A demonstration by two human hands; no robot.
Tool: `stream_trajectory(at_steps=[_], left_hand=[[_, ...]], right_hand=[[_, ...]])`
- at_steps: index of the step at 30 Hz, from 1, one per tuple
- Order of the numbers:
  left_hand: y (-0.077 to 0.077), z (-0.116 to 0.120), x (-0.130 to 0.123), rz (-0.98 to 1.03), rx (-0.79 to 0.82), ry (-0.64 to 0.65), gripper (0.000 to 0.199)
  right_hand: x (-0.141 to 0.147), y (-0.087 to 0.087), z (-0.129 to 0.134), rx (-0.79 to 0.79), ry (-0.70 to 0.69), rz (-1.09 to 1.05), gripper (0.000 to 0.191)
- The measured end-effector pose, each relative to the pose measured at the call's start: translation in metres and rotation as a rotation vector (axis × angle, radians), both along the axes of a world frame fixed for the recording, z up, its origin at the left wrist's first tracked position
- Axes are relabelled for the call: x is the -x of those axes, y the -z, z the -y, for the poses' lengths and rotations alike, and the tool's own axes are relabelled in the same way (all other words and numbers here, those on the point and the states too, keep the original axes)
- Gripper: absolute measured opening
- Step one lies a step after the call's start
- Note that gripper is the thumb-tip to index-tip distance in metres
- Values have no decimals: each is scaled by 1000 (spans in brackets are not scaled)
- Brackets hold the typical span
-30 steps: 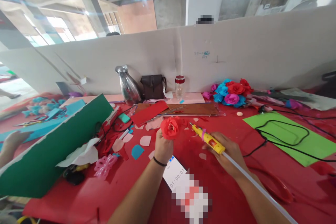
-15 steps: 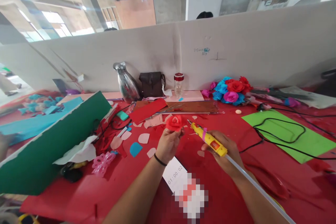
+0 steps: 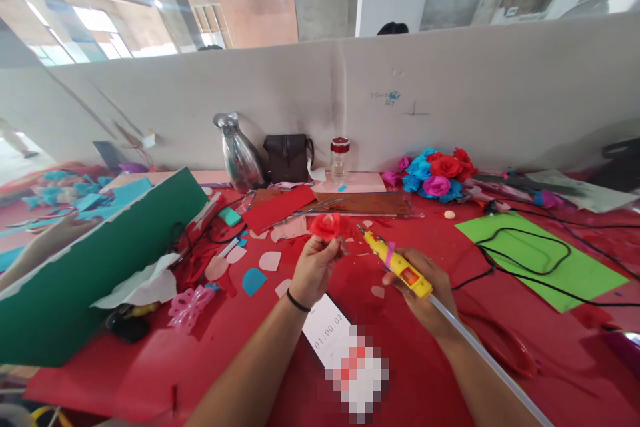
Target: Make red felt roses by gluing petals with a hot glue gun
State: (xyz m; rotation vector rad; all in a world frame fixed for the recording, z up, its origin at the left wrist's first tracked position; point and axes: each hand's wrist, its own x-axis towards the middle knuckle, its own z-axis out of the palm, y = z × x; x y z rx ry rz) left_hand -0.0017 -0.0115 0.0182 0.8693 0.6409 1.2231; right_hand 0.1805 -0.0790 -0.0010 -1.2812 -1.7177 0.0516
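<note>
Between the fingers and thumb of my left hand (image 3: 315, 270) is a red paper flower (image 3: 330, 225), held up over the red table (image 3: 400, 373). My right hand (image 3: 425, 283) is wrapped round a yellow glue gun (image 3: 400, 267) with a pink band on it. A long translucent glue stick (image 3: 480, 350) runs out of its back end. The gun's nozzle points toward the flower and stays a short way to its right, apart from it. Under my left wrist lies a phone (image 3: 327, 330) with a timer on its screen.
Paper petals (image 3: 270, 260) lie scattered left of my hands. A green board (image 3: 100, 273) stands at the left, with another person's arm (image 3: 50, 243) behind it. Along the back are a metal jug (image 3: 240, 157), a bag (image 3: 287, 157), a jar (image 3: 340, 160) and paper flowers (image 3: 440, 173). Black cable (image 3: 530, 270) crosses green paper (image 3: 540, 247).
My left hand has tilted the red flower, so it shows more from the side. The glue gun has hardly moved. Behind the board, the other person's arm has come further into view.
</note>
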Motion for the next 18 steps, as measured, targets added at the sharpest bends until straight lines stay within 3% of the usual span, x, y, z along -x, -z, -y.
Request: stream_trajectory(at_steps=[8,13,18], left_hand=[[-1,0,0,113,246,75,24],[1,0,-3,101,384,155,18],[0,3,-6,18,368,134,20]], right_hand=[[4,0,1,72,-26,-52,2],[4,2,0,136,-52,-32,9],[4,2,0,110,-42,10,11]])
